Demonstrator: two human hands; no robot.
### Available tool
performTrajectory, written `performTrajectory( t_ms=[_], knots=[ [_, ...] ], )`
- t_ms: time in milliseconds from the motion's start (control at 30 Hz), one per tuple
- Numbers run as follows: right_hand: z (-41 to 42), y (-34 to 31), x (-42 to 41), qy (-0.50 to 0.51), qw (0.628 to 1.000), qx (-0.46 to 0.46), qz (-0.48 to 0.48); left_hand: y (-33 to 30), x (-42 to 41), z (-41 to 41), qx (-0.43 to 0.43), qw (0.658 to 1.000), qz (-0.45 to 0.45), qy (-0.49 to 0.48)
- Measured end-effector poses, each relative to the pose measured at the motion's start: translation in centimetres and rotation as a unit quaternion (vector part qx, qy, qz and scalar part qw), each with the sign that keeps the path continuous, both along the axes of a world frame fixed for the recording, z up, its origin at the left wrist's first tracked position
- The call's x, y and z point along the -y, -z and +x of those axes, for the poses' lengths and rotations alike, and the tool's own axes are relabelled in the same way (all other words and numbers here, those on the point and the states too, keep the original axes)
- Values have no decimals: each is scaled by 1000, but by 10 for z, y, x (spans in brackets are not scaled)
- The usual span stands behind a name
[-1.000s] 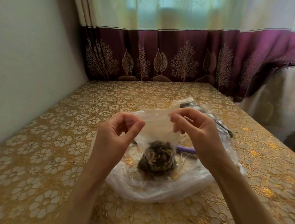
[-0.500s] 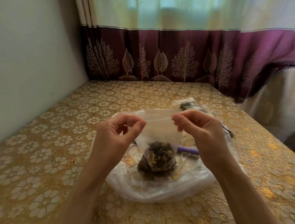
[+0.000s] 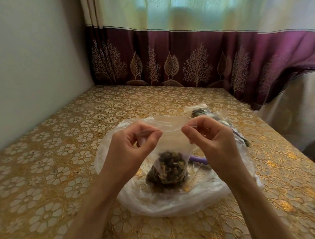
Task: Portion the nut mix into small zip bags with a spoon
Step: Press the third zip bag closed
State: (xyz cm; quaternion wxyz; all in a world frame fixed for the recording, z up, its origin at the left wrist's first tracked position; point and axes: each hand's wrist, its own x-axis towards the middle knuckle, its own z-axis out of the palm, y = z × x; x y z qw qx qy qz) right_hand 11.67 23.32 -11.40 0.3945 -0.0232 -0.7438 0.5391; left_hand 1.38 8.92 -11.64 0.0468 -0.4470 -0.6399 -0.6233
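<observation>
A small clear zip bag (image 3: 171,135) hangs between my hands, its lower part filled with dark nut mix (image 3: 170,168). My left hand (image 3: 134,145) pinches the bag's top left corner between thumb and fingers. My right hand (image 3: 213,140) pinches the top right corner the same way. Below them lies a large crumpled clear plastic bag (image 3: 174,200) on the table. A purple spoon handle (image 3: 252,157) shows inside it, right of the small bag. Its bowl is hidden.
Other small filled zip bags (image 3: 200,111) lie at the back right of the large bag. The table (image 3: 55,160) wears a gold floral cloth. A wall stands on the left, a maroon curtain (image 3: 186,64) behind, and the table edge drops off on the right.
Both hands have shifted slightly along the bag's top edge, still pinching it. The bag hangs in about the same place.
</observation>
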Motion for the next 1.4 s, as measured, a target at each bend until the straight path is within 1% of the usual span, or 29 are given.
performTrajectory(
  t_ms=[233, 400, 533, 700, 833, 1000, 1100, 1267, 1400],
  knots=[
    [1, 0, 1, -9, 1000, 10, -7, 0, -2, 1, 9, 1000, 0, 0],
    [1, -1, 5, -27, 999, 9, 24, 1, -3, 3, 23, 999, -10, 26],
    [-1, -1, 6, -23, 998, 7, 54, 0, -3, 4, 30, 999, 4, 31],
    [-2, 1, 6, -10, 998, 4, 59, 0, -5, 5, 28, 999, 12, 27],
    [-3, 2, 7, -20, 998, 13, 66, 0, -5, 5, 37, 999, 12, 26],
    [-3, 2, 7, -40, 996, 20, 80, 0, -4, 4, 21, 999, -5, 31],
    [-3, 2, 10, -38, 993, 20, 110, 0, -5, 6, 1, 1000, -6, 28],
    [-3, 1, 10, -27, 995, 1, 97, 0, -5, 8, -20, 1000, 1, 22],
    [-3, 1, 11, -15, 994, -6, 110, 2, -6, 8, -21, 1000, 11, 19]
  ],
)
